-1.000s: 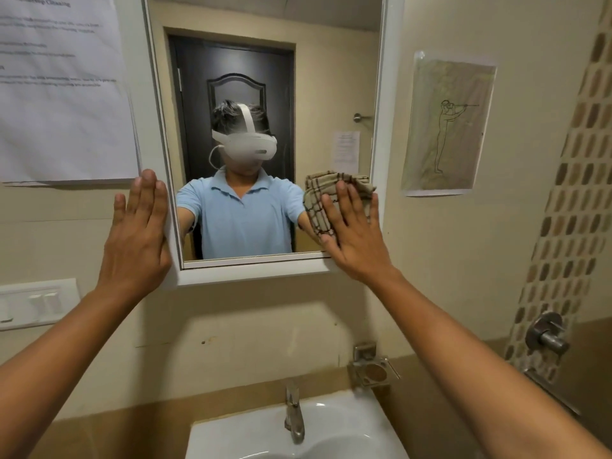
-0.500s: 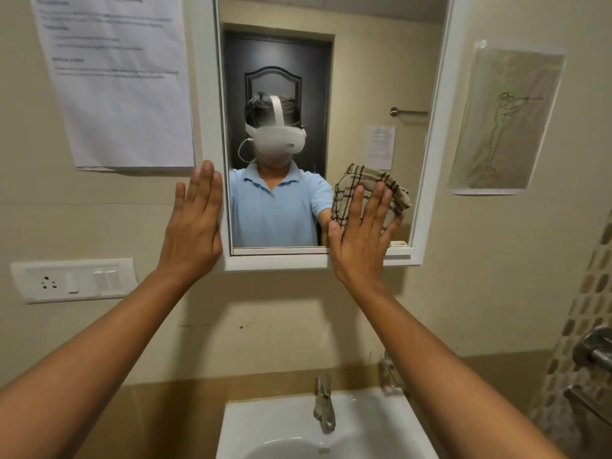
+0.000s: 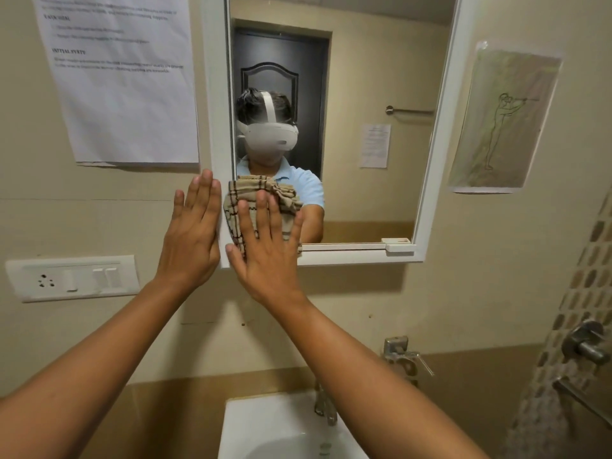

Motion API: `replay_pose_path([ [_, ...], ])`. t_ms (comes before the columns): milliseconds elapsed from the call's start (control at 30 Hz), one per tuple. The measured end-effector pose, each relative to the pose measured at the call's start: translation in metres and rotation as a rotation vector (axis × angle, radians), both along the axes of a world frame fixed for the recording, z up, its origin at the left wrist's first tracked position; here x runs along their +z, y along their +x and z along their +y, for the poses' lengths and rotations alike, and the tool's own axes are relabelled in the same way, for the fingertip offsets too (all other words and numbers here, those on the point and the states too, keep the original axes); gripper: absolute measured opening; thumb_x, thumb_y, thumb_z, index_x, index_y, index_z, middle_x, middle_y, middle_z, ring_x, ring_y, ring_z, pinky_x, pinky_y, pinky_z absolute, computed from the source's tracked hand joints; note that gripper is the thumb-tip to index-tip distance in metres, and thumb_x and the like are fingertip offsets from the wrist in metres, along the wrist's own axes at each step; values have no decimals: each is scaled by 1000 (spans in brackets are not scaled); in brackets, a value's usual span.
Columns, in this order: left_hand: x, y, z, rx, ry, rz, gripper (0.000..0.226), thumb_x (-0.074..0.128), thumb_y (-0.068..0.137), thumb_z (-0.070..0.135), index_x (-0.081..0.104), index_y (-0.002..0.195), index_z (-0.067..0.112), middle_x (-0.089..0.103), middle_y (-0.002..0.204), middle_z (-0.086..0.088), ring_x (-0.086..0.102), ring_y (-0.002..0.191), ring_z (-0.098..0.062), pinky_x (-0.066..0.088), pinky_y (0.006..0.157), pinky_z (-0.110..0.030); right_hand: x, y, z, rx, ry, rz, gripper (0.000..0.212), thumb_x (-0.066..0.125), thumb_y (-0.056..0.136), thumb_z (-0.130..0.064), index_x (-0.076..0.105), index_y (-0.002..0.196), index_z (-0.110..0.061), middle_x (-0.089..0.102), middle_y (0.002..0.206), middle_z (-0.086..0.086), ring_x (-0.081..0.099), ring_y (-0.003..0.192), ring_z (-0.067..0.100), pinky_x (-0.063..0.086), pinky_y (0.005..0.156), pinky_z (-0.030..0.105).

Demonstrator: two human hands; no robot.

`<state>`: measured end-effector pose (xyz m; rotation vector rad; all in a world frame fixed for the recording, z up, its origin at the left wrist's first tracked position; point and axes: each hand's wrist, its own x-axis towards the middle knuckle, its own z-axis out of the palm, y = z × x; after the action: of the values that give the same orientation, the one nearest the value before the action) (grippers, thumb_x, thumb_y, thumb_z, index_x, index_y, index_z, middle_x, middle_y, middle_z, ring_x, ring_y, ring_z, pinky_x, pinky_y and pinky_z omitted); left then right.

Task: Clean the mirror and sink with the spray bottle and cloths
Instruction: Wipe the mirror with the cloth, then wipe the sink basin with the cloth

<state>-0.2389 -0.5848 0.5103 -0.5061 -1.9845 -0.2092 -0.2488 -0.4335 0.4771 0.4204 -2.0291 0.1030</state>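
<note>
A white-framed mirror (image 3: 381, 77) hangs on the beige wall. My right hand (image 3: 265, 246) presses a beige checked cloth (image 3: 241, 197) flat against the glass at the mirror's lower left corner, fingers straight. My left hand (image 3: 192, 233) lies flat on the wall and the mirror's left frame edge, fingers straight, right beside the right hand. The white sink (image 3: 265, 429) sits below, with a chrome tap (image 3: 326, 409) at its back. No spray bottle is in view.
A printed paper sheet (image 3: 122, 81) hangs left of the mirror, and a drawing (image 3: 503, 120) hangs to its right. A switch plate with a socket (image 3: 73, 278) is on the left wall. A metal holder (image 3: 404, 356) and a chrome valve (image 3: 584, 342) stick out at lower right.
My right hand has slid the cloth leftward along the bottom of the mirror, from the lower right corner to the lower left. The left hand stays on the frame's left edge.
</note>
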Motion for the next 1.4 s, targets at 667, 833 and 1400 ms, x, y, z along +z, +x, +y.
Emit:
replay_pose_path([
  [667,-77,30,17,-22,16,-208,77,37,86,4,3,155,8,-1,164,-10,-3,152,-24,6,122,-47,-59,35,97,112,176,-68,84,51,72,9,41,150,-20,28,161,10,24,149,28,25,117,57],
  [833,-116,57,31,-122,159,-284,72,38,91,16,7,154,4,2,164,-11,1,152,-24,2,123,-41,-89,84,83,454,-518,-395,72,60,82,3,48,145,-27,42,154,-3,38,143,11,35,114,28],
  [1400,-234,102,109,-645,1126,-1467,27,68,88,29,73,105,9,76,99,-10,73,93,-25,56,74,-30,-202,158,113,765,-1767,-1367,53,79,80,-22,61,127,-4,66,123,24,63,115,40,53,94,49],
])
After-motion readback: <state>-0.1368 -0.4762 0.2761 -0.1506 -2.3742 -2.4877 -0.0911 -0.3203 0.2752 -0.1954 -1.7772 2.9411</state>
